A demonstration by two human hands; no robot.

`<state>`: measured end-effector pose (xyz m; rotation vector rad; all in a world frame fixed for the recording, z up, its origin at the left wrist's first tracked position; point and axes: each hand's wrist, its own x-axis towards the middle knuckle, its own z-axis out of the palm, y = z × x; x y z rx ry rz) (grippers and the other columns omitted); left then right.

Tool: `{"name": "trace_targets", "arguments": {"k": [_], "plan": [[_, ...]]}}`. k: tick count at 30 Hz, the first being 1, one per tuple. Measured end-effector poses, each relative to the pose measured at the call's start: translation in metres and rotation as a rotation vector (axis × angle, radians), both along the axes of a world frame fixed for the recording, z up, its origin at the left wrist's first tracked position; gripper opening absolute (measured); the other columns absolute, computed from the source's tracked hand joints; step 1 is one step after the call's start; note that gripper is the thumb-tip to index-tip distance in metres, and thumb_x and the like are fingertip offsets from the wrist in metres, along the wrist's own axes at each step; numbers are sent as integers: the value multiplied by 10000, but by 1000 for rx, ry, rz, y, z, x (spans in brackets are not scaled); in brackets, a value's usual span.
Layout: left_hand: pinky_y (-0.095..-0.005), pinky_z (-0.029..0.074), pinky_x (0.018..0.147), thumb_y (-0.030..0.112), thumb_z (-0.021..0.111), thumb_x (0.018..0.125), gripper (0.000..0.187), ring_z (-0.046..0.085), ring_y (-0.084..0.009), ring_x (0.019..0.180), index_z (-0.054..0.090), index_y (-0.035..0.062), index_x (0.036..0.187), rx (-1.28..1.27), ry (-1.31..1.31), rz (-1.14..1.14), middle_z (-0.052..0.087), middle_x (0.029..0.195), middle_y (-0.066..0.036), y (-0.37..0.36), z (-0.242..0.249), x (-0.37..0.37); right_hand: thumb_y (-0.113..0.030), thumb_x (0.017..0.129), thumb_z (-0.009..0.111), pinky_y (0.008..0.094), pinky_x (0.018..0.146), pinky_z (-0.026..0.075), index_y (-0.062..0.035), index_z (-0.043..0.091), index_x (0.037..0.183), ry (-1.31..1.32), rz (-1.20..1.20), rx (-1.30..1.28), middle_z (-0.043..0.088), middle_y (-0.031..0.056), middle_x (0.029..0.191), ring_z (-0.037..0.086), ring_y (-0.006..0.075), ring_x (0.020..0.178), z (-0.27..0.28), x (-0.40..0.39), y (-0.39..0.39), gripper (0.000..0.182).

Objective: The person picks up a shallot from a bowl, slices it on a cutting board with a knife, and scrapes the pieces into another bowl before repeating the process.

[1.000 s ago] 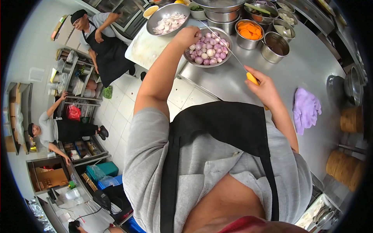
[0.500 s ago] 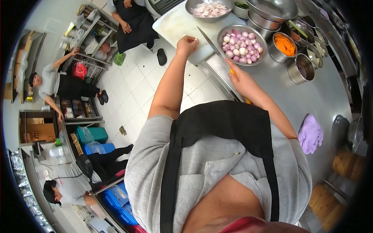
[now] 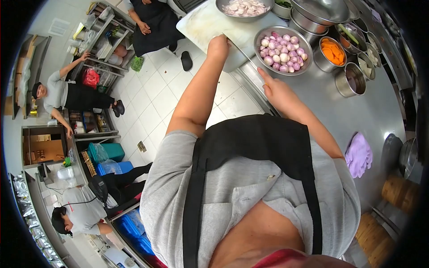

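My right hand [image 3: 278, 93] is wrapped around the handle of a knife [image 3: 243, 54], its blade slanting up toward the cutting board and showing as a thin line. My left hand [image 3: 218, 47] is closed at the blade's tip, over the near part of the white cutting board [image 3: 201, 27]; what its fingers hold, if anything, is hidden. To the right of the blade sits a metal bowl [image 3: 308, 43] of peeled purple shallots [image 3: 284, 53]. Behind it, on the board, rests a bowl of pale sliced pieces [image 3: 246, 8].
Pots with orange carrot pieces [image 3: 333, 52] and dark liquid [image 3: 353, 81] stand on the steel counter [image 3: 313, 105], beside stacked metal bowls [image 3: 315, 21]. Purple gloves [image 3: 359, 154] lie nearer me. Across the tiled floor, several people stand around shelves [image 3: 103, 38] and a worktable.
My left hand has turned over and come to the knife tip. The knife has rotated, so its blade now looks thinner. The bowls appear shifted slightly right in view.
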<state>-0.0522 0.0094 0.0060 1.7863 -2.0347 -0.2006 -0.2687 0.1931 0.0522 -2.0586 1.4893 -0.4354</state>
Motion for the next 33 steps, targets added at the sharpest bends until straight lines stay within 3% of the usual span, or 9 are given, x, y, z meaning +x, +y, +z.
{"name": "trace_targets", "arguments": {"k": [6,10,15,21,33], "plan": [[-383,502,743,155,698,715,171,640,-340,813,666,20,815,18,-18,-43,661,826,-189,-5,3,4,-134,898,450,462,745,444,-175,310,1421,41,-3,52,578,239,863,573,390,801,19,1,6,544],[-397,501,735,141,650,712,147,629,-351,814,665,26,803,-1,-20,-44,648,840,-206,-8,0,4,-137,895,458,469,718,450,-170,311,1420,71,-4,19,578,241,827,576,392,760,3,18,-11,547],[-373,506,733,170,727,696,200,648,-317,807,673,21,818,88,57,-9,668,831,-181,-9,4,3,-131,889,468,482,678,456,-144,312,1417,89,-15,37,578,248,765,573,406,689,2,23,-24,551],[-392,507,748,160,675,704,147,638,-342,809,691,37,782,99,34,-12,656,815,-190,-2,14,3,-125,892,430,481,712,473,-102,312,1412,78,24,12,610,238,800,602,391,732,32,9,9,534],[-384,506,739,193,719,697,180,645,-320,798,676,44,788,93,-6,-11,666,814,-172,-13,1,5,-134,899,454,477,731,451,-138,312,1416,109,8,27,586,267,831,578,409,772,36,12,10,536]]}}
